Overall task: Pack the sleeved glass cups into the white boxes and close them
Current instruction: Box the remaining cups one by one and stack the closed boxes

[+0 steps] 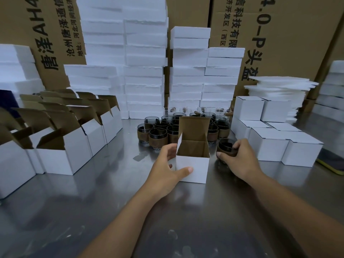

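On the near middle of the steel table [89, 205], the left hand [166, 166] gripped an open white box [193, 168]. Its thumb lay across the front face and its fingers wrapped the left wall, their tips partly hidden behind a side flap. Just right of the box, the right hand [241, 161] held a sleeved glass cup [225, 146], thumb on the near side and fingers curled over the far rim. The hand covered much of the brown sleeve, and whether the cup's base touched the table could not be told. The box stood upright with its lid flap raised, its brown inside showing and its bottom out of sight behind the front wall.

Behind it stood a cluster of sleeved cups [158, 135], partly screened by the lid, the rearmost hard to make out. Closed white boxes [268, 148] sat at the right. Open boxes [61, 157] stood in rows at the left, the nearest cut off by the frame edge. Foam blocks [145, 71] were stacked behind, before cardboard cartons [301, 43] whose printing was cropped.
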